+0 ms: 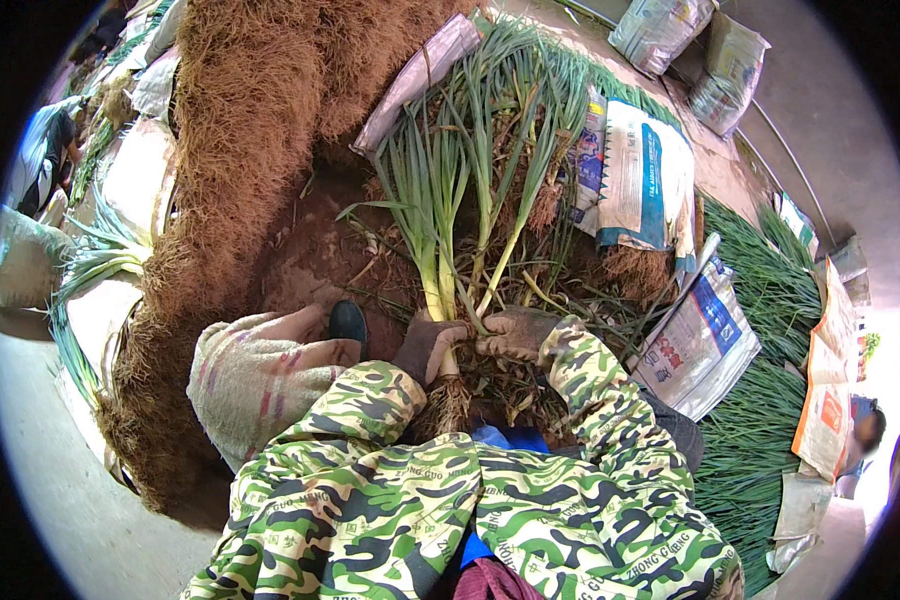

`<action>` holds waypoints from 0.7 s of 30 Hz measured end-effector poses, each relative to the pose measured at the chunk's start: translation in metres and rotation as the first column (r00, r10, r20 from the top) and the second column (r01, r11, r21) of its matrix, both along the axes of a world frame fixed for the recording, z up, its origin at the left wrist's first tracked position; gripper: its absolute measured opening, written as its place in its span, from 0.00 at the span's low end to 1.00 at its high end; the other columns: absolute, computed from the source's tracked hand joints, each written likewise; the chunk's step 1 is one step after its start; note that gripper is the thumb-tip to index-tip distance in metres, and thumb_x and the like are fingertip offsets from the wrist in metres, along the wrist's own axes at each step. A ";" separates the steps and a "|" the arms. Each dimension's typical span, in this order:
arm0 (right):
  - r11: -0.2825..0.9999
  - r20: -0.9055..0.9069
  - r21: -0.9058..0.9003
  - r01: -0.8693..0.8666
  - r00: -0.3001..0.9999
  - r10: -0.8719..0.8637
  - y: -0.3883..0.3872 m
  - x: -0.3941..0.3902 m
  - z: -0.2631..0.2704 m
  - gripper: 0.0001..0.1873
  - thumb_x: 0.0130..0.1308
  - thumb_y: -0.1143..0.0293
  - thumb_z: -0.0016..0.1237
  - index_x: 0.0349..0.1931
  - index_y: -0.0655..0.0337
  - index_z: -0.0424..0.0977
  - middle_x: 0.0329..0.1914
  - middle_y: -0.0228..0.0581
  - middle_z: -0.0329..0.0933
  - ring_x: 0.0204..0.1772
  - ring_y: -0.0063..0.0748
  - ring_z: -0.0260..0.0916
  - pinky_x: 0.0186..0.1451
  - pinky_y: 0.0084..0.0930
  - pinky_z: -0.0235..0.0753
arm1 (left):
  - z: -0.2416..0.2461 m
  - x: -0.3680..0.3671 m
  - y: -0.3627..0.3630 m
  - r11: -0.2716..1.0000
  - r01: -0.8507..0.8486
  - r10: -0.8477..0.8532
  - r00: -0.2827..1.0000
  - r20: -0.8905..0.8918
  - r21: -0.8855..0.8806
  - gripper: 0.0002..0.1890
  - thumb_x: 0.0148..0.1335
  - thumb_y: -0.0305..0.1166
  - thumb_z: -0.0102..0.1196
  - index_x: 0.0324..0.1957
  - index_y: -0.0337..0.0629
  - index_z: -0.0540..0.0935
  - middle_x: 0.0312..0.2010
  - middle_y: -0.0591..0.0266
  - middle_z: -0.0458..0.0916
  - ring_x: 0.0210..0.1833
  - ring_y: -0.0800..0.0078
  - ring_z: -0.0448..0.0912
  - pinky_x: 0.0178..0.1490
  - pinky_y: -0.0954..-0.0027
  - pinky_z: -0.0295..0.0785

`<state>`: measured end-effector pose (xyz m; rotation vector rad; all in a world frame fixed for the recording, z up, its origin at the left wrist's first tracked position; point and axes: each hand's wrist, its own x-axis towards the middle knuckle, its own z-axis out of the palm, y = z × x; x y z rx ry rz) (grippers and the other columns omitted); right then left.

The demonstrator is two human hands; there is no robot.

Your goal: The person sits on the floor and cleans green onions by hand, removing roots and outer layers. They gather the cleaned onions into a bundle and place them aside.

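My left hand (427,346), in a dirty work glove, is closed around the pale lower stalks of leeks (435,281). Their green leaves fan out away from me, and a shaggy root clump (447,409) hangs below the hand. Close beside it, my gloved right hand (517,334) has its fingers closed on a bent leek leaf (471,306). Another leek stalk (504,274) slants up from just above the right hand; whether either hand holds it, I cannot tell. Stripped leaves and plant scraps (562,289) litter the ground around.
A long bank of stacked leeks, roots outward (247,150), runs along the left. More leeks (750,450) lie at right, partly covered by printed sacks (697,337). Beyond my hands is a heap of leeks (525,90). Other people (45,157) are at the far left and right edge.
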<state>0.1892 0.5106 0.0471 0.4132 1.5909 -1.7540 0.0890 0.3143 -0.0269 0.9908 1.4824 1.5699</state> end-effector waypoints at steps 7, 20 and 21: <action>0.873 -0.087 -0.444 0.203 0.960 -0.267 -0.007 0.029 0.014 0.15 0.68 0.69 0.46 0.51 0.66 0.70 0.37 0.37 0.76 0.32 0.23 0.74 0.28 0.15 0.74 | -0.008 -0.016 0.015 0.930 0.199 -0.329 0.823 0.463 0.308 0.19 0.69 0.39 0.43 0.55 0.36 0.72 0.48 0.54 0.75 0.46 0.69 0.76 0.50 0.67 0.74; 0.244 -0.155 -0.479 0.843 0.192 -0.969 0.046 -0.071 -0.138 0.16 0.69 0.63 0.44 0.51 0.63 0.69 0.31 0.33 0.74 0.26 0.28 0.73 0.28 0.28 0.78 | -0.051 0.018 0.025 0.964 -0.128 -0.170 0.384 0.907 0.235 0.11 0.66 0.29 0.47 0.46 0.33 0.76 0.43 0.58 0.76 0.42 0.68 0.76 0.47 0.63 0.74; 0.282 -0.210 -0.599 0.749 0.193 -0.958 0.055 -0.078 -0.143 0.11 0.66 0.59 0.47 0.39 0.56 0.71 0.25 0.33 0.74 0.20 0.29 0.71 0.19 0.24 0.75 | -0.055 0.020 0.026 0.951 -0.166 -0.151 0.486 0.861 0.261 0.09 0.65 0.28 0.48 0.42 0.32 0.77 0.45 0.59 0.76 0.44 0.69 0.75 0.51 0.68 0.71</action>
